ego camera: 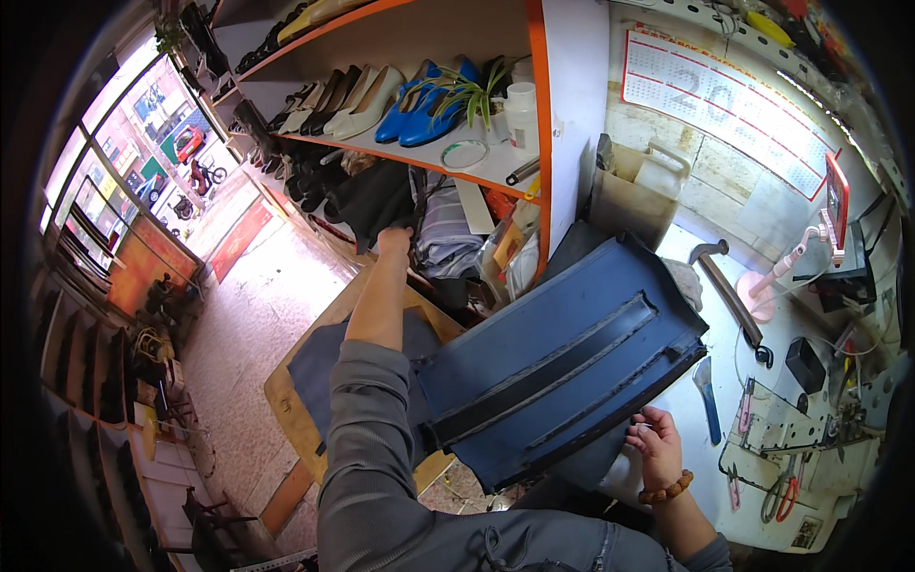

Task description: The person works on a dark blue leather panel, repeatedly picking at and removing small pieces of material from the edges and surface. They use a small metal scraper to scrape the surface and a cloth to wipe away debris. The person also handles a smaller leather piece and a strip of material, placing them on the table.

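My left hand (394,242) reaches out to the lower shelf and touches or grips dark cloth (375,204) there; its fingers are partly hidden. In front of me a large dark blue leather-like panel (543,343) with a raised black-edged strip lies tilted between the board and the white table. My right hand (656,436) is beside the panel's lower right edge, fingers curled; whether they pinch the edge is unclear. Another blue-grey piece (322,365) rests on the wooden board (286,397) to the left, partly behind my left arm.
On the white table (686,400) are a hammer (729,297), a blue-handled knife-like tool (706,400), red-handled scissors (788,493), a black block (805,365) and a pink stand (758,294). Shoes, including a blue pair (429,107), and a potted plant (479,93) fill the shelf above.
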